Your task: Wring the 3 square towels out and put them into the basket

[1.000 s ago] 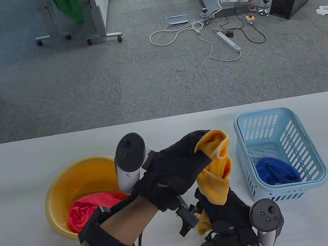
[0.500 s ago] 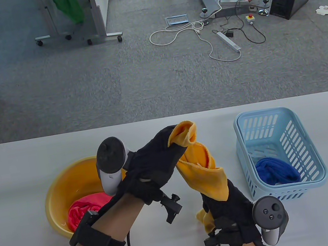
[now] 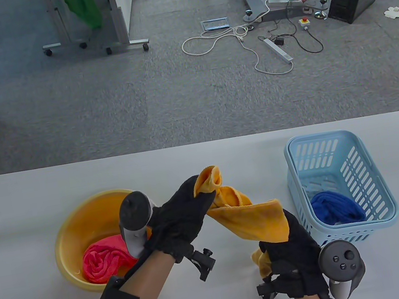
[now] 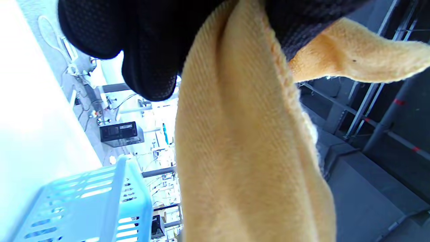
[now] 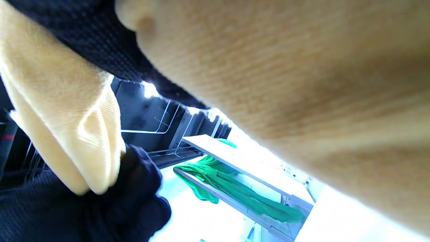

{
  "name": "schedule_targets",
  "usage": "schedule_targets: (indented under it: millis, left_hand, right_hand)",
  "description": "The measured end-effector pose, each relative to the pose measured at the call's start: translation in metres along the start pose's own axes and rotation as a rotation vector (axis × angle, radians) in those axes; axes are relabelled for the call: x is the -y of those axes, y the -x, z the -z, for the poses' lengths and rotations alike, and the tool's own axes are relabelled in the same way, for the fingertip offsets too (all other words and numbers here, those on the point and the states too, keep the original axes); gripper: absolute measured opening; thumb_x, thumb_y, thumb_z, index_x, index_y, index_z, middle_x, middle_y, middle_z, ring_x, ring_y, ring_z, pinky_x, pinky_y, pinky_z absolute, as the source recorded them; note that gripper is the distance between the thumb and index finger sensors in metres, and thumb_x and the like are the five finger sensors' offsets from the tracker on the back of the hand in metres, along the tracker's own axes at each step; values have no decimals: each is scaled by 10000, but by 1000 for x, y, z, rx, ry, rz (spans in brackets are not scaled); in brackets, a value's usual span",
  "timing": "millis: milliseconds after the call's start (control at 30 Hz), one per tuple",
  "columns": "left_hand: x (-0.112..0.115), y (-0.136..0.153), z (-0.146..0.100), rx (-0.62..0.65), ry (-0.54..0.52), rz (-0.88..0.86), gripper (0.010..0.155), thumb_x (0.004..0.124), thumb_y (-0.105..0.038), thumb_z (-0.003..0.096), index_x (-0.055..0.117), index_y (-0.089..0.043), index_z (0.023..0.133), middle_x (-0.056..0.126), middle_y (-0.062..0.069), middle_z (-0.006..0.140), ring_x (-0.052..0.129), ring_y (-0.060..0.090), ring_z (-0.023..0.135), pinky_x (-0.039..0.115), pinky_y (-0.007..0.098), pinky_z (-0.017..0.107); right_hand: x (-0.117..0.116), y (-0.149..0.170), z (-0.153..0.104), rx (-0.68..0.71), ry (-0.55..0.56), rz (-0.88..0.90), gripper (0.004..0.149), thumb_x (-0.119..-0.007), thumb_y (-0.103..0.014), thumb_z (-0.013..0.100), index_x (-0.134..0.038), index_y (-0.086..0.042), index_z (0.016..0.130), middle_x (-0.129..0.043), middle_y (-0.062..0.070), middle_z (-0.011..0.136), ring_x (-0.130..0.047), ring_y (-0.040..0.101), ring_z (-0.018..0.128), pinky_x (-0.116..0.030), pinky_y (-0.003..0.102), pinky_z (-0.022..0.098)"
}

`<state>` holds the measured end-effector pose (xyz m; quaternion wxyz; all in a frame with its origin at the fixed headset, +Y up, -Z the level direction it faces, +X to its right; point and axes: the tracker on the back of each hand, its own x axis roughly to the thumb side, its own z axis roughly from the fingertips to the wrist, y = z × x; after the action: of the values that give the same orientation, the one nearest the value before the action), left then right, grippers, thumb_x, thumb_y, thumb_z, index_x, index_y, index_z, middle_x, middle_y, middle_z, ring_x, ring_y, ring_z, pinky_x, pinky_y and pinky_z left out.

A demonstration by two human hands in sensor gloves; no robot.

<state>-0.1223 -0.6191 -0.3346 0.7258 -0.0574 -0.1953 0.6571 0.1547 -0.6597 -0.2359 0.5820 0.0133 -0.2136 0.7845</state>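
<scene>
Fuzzy ribbed cloth orange towel, slotted glossy plastic basket, smooth matt table.

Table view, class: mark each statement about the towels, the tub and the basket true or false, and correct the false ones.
1. Both hands grip the orange towel. True: left hand on its far end, right hand on its near end.
2. The blue towel lies in the yellow tub. False: it lies in the light blue basket.
3. The pink towel is in the yellow tub. True.
4. The basket holds two towels. False: only the blue one shows.
</scene>
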Motion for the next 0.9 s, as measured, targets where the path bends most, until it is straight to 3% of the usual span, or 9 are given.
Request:
schedule_targets:
  millis: [200, 267, 567, 700, 900]
  left_hand:
    - [12, 32, -10, -47, -54, -46, 468, 826, -394, 553, 778, -244, 993, 913, 128, 872, 1004, 364, 677, 753, 597, 555]
    - [17, 42, -11, -72, -22, -64, 467, 824, -393, 555, 776, -240, 994, 909, 129, 876, 1002, 365, 679, 752, 598, 555]
    - [31, 66, -23, -89, -23, -136, 468, 814, -385, 563, 753, -236, 1003, 893, 119, 892, 991, 358, 704, 743, 593, 572]
    - [41, 83, -36, -101, -103, -232, 462, 826, -368, 555, 765, -219, 988, 912, 106, 854, 1004, 335, 674, 749, 583, 569]
    - [56, 101, -44, -129, -77, -235, 467, 810, -373, 566, 742, -213, 999, 907, 97, 840, 998, 318, 665, 741, 580, 580]
  right_hand:
    - [2, -1, 0, 3, 6, 9, 471, -911, -406, 557, -731, -191, 936, -938, 32, 655, -1010, 170, 390, -828, 463, 596]
    - [2, -1, 0, 7, 12, 10, 473, -907, -407, 560, -725, -194, 941, -935, 29, 664, -1010, 171, 403, -823, 467, 603]
    - [4, -9, -2, 29, 20, 60, 474, -902, -398, 565, -711, -203, 952, -922, 32, 695, -1009, 188, 446, -796, 488, 630]
    - [7, -17, -6, 57, 49, 54, 481, -903, -387, 564, -698, -211, 962, -913, 32, 720, -1008, 199, 482, -784, 501, 643]
    - [8, -18, -6, 56, 63, 41, 493, -905, -360, 559, -682, -218, 975, -894, 43, 768, -999, 232, 556, -745, 546, 668]
